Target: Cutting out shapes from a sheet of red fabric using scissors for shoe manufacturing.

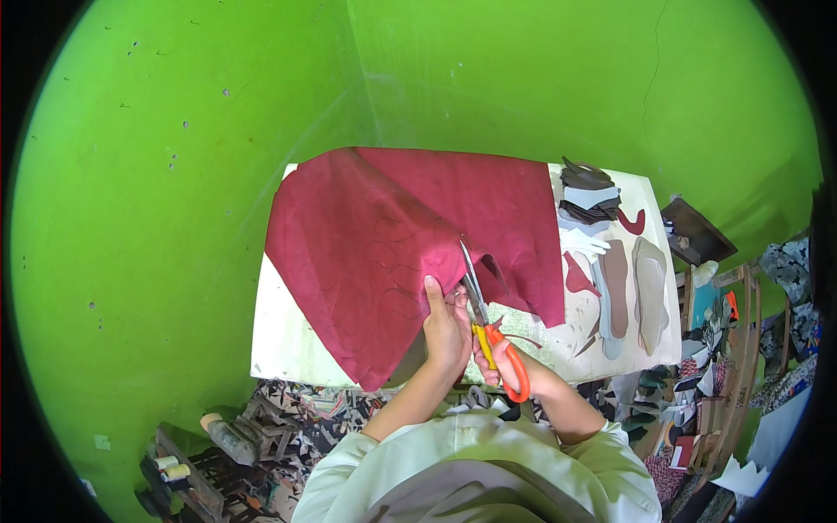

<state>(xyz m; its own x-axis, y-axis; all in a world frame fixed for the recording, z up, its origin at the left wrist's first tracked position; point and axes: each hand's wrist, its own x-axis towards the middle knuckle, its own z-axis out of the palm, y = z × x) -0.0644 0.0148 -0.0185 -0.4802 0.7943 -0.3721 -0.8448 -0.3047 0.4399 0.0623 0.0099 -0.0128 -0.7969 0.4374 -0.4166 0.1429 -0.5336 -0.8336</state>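
Note:
A large dark-red sheet of soft leather-like material (349, 235) spreads over the white table, with curved outlines drawn on its surface. Pinching its near edge, my left hand (445, 327) lifts and folds it, thumb on top. The scissors (477, 301) have an orange and a yellow handle, and my right hand (500, 351) is wrapped round these. Their blades point away from me and lie at the sheet's edge, beside my left fingers. Just right of the blades the sheet has a cut-out gap. A thin red offcut strip (525, 341) lies near the orange handle.
On the white table's (288, 336) right side are a stack of dark cut pieces (589, 187), a small red piece (580, 276), a curved red piece (632, 222) and several insole shapes (649, 292). Scraps cover the floor; a wooden rack (741, 375) stands right, green walls behind.

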